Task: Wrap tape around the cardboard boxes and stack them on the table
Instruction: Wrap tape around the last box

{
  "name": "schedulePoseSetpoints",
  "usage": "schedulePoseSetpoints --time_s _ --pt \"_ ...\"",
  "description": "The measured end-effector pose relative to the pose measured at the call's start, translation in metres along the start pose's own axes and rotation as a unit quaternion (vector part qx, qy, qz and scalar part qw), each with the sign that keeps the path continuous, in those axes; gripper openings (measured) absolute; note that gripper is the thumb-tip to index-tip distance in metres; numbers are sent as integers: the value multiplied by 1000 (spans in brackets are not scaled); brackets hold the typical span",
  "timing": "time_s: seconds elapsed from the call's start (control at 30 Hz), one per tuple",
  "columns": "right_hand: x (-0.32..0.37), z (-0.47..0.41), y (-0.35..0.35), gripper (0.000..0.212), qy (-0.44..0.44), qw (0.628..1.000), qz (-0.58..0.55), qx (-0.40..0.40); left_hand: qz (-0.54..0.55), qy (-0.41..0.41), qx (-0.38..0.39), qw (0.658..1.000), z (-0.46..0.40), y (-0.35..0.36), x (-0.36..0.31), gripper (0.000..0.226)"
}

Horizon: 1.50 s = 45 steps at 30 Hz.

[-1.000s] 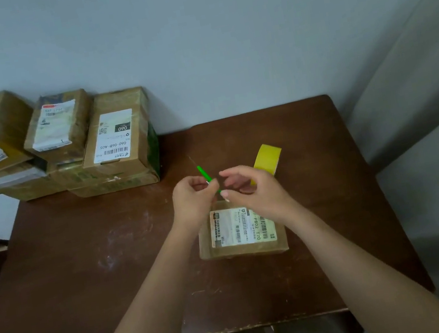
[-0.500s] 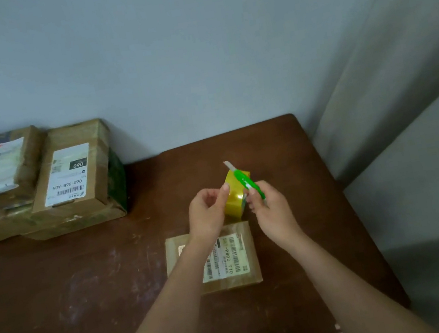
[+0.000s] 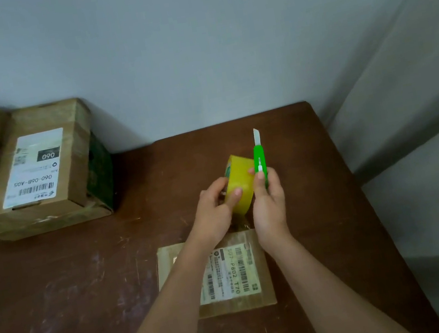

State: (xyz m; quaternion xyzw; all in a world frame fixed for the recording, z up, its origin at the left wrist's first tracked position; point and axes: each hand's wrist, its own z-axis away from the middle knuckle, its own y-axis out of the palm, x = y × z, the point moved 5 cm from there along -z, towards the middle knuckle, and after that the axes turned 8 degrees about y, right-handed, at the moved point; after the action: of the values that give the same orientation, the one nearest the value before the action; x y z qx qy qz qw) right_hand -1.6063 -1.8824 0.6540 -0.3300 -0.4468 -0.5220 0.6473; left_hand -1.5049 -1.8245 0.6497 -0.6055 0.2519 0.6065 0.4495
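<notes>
A small flat cardboard box [image 3: 235, 303] with a white shipping label lies on the brown table [image 3: 74, 292] in front of me, partly under my forearms. Just beyond it my left hand [image 3: 214, 210] grips a yellow roll of tape [image 3: 240, 183] standing on edge. My right hand [image 3: 269, 204] holds a green utility knife [image 3: 259, 159] upright beside the roll, its blade out and pointing up. A strip of tape seems to run from the roll down to the box's far edge.
A stack of taped cardboard boxes [image 3: 36, 173] with labels stands at the back left against the grey wall. The table's right edge [image 3: 363, 200] runs close to my right hand, with a grey curtain [image 3: 401, 77] beyond it.
The knife passed from between both hands into my right hand alone. My left hand took hold of the tape roll. The view swung right, and the knife now stands more upright.
</notes>
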Motion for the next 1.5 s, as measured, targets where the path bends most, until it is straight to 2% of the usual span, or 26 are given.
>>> schedulePoseSetpoints --time_s 0.03,0.1,0.17,0.3,0.43,0.6,0.73,0.97,1.2,1.37,1.5 --pt "2 2 2 21 -29 1000 -1 0 4 12 -12 1000 0 -2 2 24" --pt "7 0 5 19 -67 998 18 -5 57 17 -32 998 -1 -6 2 20" --pt "11 -4 8 18 -81 996 44 -12 126 -11 -38 991 -2 -8 5 12" --pt "14 -4 7 19 -146 984 80 -60 227 -60 -47 971 2 -14 11 17" --pt "16 17 -4 30 -225 966 59 -110 264 -81 -68 959 12 -14 15 17" --pt "15 38 -13 23 -287 944 27 -161 274 -92 -117 950 14 -19 17 8" --pt "15 37 -18 20 -275 945 8 -177 285 -108 -135 943 16 -21 19 6" --pt "13 44 -24 24 -307 938 21 -163 315 -110 -125 934 15 -22 21 19" --pt "6 39 -23 19 -243 962 -21 -123 292 -88 -134 943 17 -22 18 28" --pt "2 37 -20 19 -193 976 -59 -88 259 -73 -187 945 17 -24 19 36" --pt "4 36 -19 12 -183 978 -83 -50 266 -81 -186 942 16 -23 18 38"
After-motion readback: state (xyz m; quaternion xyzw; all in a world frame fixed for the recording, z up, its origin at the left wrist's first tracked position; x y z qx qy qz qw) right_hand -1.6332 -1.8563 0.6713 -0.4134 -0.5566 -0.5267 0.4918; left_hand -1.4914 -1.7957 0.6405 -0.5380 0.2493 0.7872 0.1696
